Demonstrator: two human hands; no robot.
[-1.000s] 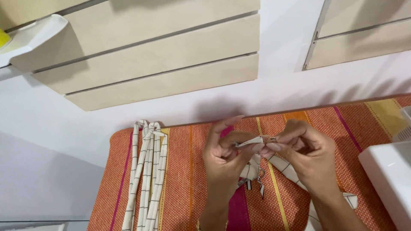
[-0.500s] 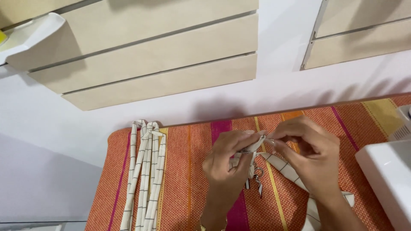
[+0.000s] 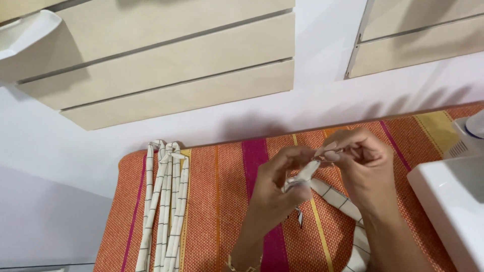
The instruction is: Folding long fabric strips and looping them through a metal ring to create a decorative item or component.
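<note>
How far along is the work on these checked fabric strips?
Several finished-looking strips lie side by side at the left end of the striped orange cloth. One strip is in hand: the left hand pinches its end while the right hand works at the tip. Its tail trails toward the bottom edge. Whether more strips wait cannot be seen.

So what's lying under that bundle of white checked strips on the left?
The white checked strips lie on an orange striped cloth. Whatever the cloth covers is hidden beneath it.
</note>
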